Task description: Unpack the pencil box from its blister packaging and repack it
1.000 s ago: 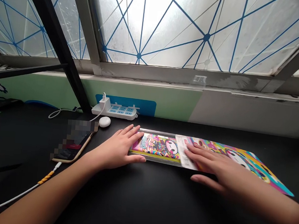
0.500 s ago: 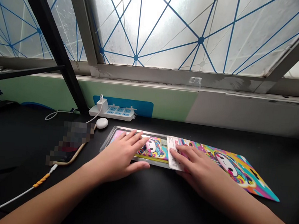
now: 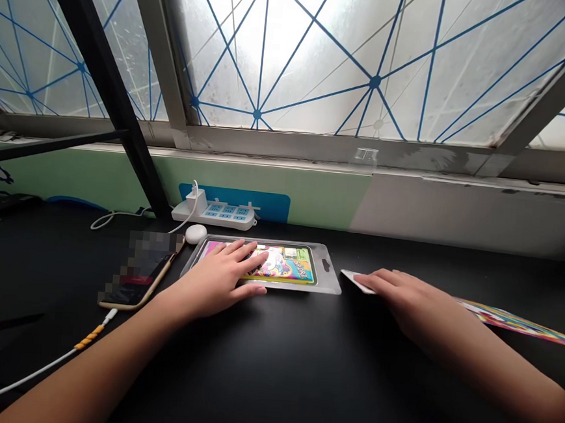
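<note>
A clear plastic blister pack (image 3: 323,277) with a bright cartoon-printed item inside lies flat on the black table (image 3: 270,367). My left hand (image 3: 218,278) rests flat on its left half, fingers stretched out. A colourful printed card (image 3: 513,319) lies to the right, apart from the pack, with its white end under my fingertips. My right hand (image 3: 403,296) lies flat on that card, fingers extended and close together.
A phone (image 3: 138,272) with a white cable (image 3: 29,374) lies left of the pack. Behind it sit a small white round case (image 3: 195,233) and a white power strip (image 3: 216,213) against the wall. A black diagonal bar (image 3: 102,73) crosses the window at left.
The colourful card has slid out of the clear pack to the right under my right hand. My left hand has pushed the pack leftward; the two pieces now lie apart.
</note>
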Demonstrator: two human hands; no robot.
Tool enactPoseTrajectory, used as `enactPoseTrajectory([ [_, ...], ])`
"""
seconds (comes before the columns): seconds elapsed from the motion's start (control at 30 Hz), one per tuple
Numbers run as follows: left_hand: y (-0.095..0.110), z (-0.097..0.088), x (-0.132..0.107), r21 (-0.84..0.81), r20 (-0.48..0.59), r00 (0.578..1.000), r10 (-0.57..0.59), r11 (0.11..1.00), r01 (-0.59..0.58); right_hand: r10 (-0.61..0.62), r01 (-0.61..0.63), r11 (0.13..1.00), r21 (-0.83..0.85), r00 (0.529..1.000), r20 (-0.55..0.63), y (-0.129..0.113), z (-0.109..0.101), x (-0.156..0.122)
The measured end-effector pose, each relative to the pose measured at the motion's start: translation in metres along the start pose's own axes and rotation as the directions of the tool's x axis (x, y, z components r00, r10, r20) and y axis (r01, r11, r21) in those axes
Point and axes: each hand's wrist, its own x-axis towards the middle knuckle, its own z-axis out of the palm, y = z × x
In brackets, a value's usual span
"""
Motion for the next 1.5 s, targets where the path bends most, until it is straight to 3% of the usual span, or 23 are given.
enactPoseTrajectory([
  [0.1, -0.007, -0.002, 0.003, 0.0, -0.002, 1.0, 0.003, 1.0, -0.003, -0.021, 0.016, 0.999, -0.044, 0.995, -0.101, -0.012, -0.016, 0.003],
  [0.17, -0.008, -0.003, 0.005, 0.002, 0.006, 1.0, 0.004, 1.0, -0.004, -0.098, 0.08, 0.991, -0.109, 0.981, -0.169, -0.032, -0.024, 0.001],
  [0.23, -0.007, -0.004, 0.007, -0.009, 0.014, 1.0, 0.0, 1.0, 0.001, -0.231, 0.19, 0.964, -0.187, 0.945, -0.233, -0.061, -0.026, -0.003],
  [0.33, 0.0, -0.007, 0.012, -0.005, 0.003, 1.0, 0.006, 1.0, -0.006, -0.412, 0.347, 0.903, -0.251, 0.865, -0.286, -0.114, -0.012, -0.014],
  [0.43, 0.013, -0.011, 0.022, 0.03, -0.005, 0.998, 0.069, 0.997, -0.069, -0.44, 0.408, 0.897, -0.169, 0.86, -0.258, -0.161, 0.011, -0.016],
  [0.53, 0.027, -0.012, 0.036, 0.046, 0.013, 0.99, 0.142, 0.989, -0.142, -0.448, 0.453, 0.891, 0.036, 0.889, -0.09, -0.184, 0.026, 0.003],
  [0.63, 0.04, -0.005, 0.046, 0.061, -0.02, 0.984, 0.176, 0.983, -0.174, -0.437, 0.385, 0.872, 0.302, 0.891, 0.126, -0.181, 0.029, 0.034],
  [0.7, 0.044, 0.003, 0.047, 0.069, -0.073, 0.982, 0.173, 0.983, -0.168, -0.414, 0.309, 0.851, 0.424, 0.892, 0.18, -0.173, 0.028, 0.049],
  [0.9, 0.043, 0.018, 0.041, 0.08, -0.123, 0.971, 0.205, 0.977, -0.196, -0.39, 0.261, 0.804, 0.534, 0.91, 0.142, -0.161, 0.03, 0.057],
  [1.23, 0.035, 0.004, 0.04, -0.09, -0.059, 0.983, 0.175, 0.98, -0.179, -0.413, 0.274, 0.773, 0.572, 0.902, 0.126, -0.153, 0.03, 0.058],
  [1.5, 0.042, 0.009, 0.041, -0.058, -0.11, 0.989, 0.099, 0.993, -0.106, -0.379, 0.295, 0.79, 0.538, 0.924, 0.048, -0.152, 0.035, 0.064],
])
